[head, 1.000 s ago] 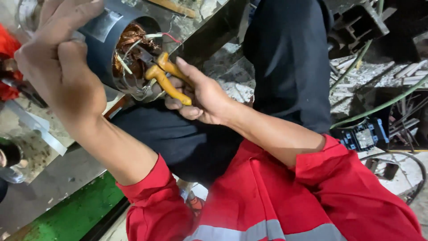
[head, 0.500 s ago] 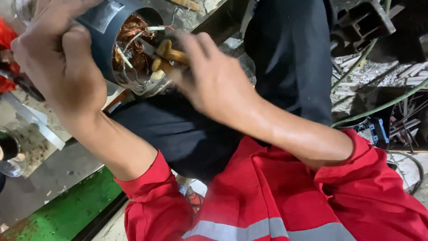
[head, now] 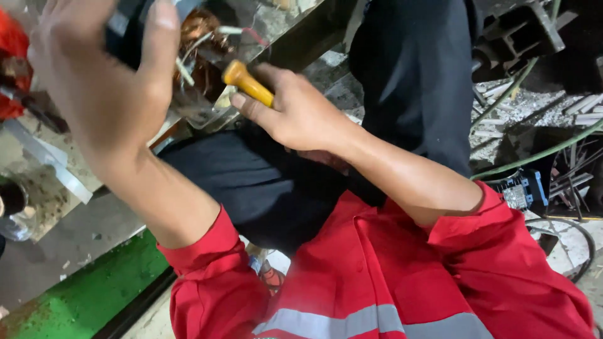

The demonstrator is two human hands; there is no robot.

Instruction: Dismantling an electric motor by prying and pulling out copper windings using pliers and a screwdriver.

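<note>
yellow tool handle (head: 249,83); copper windings (head: 198,28); red sleeve (head: 213,276), grey stripe.

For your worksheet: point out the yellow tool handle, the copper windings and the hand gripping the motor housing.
yellow tool handle (head: 247,82), head view, on its rounded end.
copper windings (head: 198,28), head view, on the coil's top.
left hand (head: 103,94), head view, on its back.

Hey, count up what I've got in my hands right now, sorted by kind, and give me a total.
Motor housing with copper windings, gripped by the left hand: 1
Yellow-handled tool, gripped by the right hand: 1
Total: 2
</note>
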